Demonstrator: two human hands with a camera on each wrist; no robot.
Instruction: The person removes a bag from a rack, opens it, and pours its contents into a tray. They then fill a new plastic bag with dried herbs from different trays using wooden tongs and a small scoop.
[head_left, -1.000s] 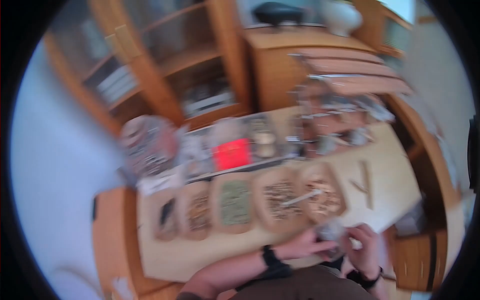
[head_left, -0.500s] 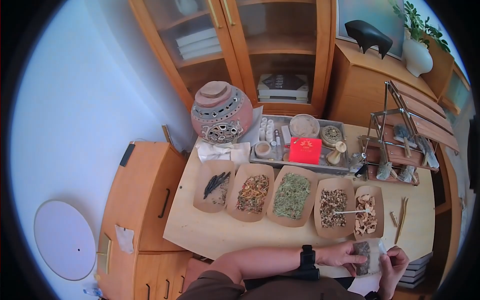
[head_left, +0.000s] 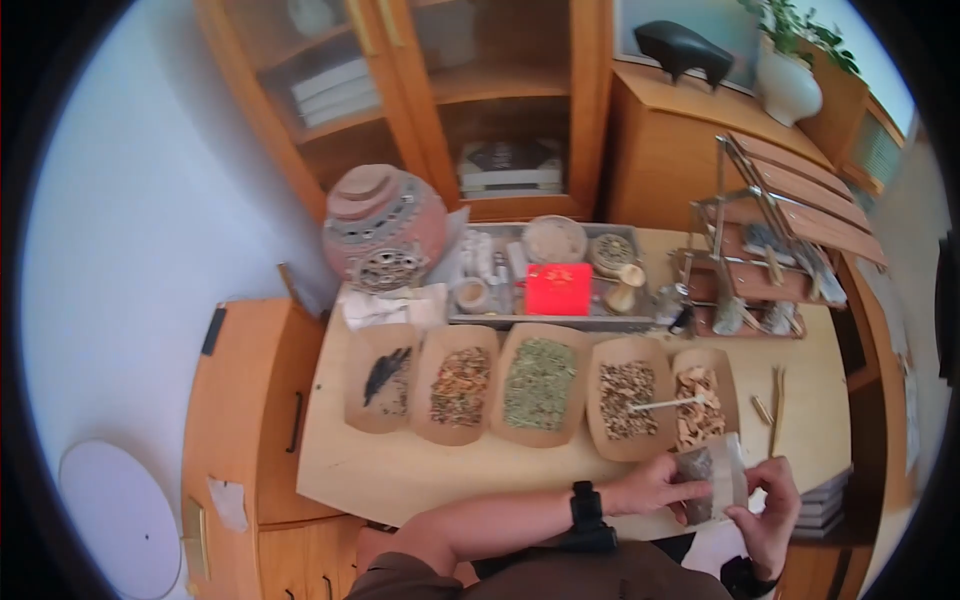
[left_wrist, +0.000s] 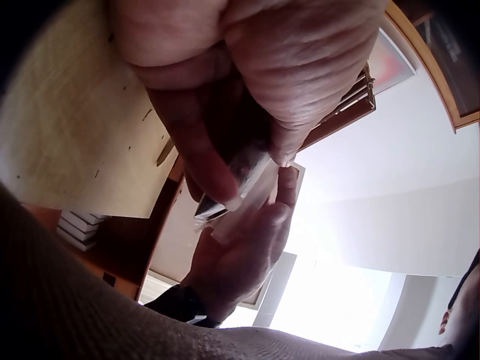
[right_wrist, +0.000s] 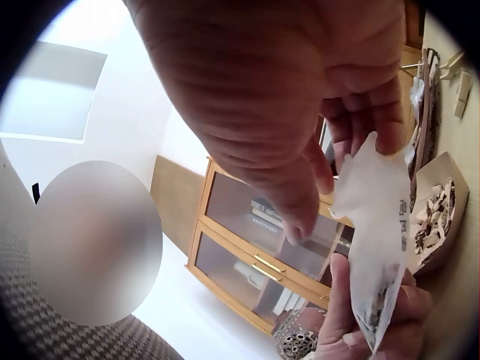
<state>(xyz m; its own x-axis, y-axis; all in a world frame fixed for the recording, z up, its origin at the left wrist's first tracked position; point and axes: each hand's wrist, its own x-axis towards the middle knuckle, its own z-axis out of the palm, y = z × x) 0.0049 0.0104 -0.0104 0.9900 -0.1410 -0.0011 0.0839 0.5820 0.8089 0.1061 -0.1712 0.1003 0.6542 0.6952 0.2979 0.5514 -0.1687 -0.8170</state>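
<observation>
My left hand (head_left: 655,487) pinches a small translucent sachet (head_left: 722,480) between thumb and fingers, near the table's front edge. Dark, crumbly contents fill the sachet's side nearest that hand; dark printed characters run along its pale part in the right wrist view. Beside the sachet's free end is my right hand (head_left: 772,505), fingers bent and thumb spread away from them. In the right wrist view its thumb stands apart from the sachet, while the fingers overlap the crumpled top. Just beyond lies a paper tray (head_left: 727,385) of pale chips.
A row of paper trays holds dried herbs (head_left: 540,385) and a pale stick (head_left: 665,404). Behind stand a grey tray (head_left: 480,319) with a red packet (head_left: 557,290), and a patterned pot (head_left: 385,225). A tiered wooden rack (head_left: 800,205) stands right; a thin wooden tool (head_left: 776,410) lies before it.
The right hand has gone from pinching the sachet's free end to a spread thumb beside it. The left hand keeps its hold. The head view has shifted.
</observation>
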